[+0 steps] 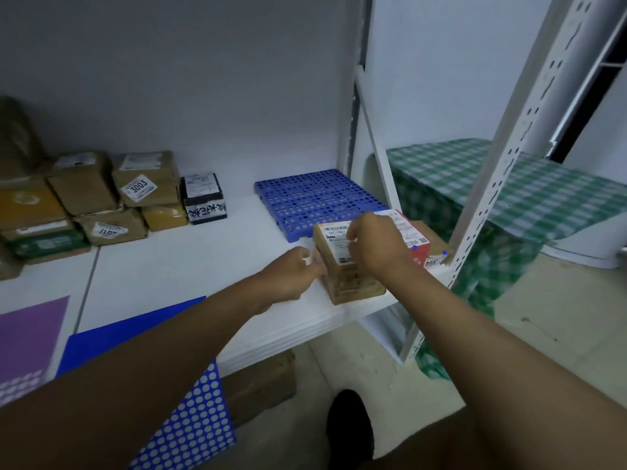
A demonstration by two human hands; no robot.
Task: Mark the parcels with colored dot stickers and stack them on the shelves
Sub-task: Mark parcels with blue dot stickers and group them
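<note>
two hands are gripping the brown cardboard parcel (342,266): left hand (295,273) pinching its side, right hand (373,245) curling on top; many taped brown parcels (112,195) are waiting unmarked.

One head-worn wide-angle camera looks forward and down, close over a white shelf (190,273), both forearms reaching from six o'clock toward one o'clock.

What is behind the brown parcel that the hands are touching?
Behind the brown parcel lie a red box and a blue perforated pallet. The right hand covers part of the box.
</note>
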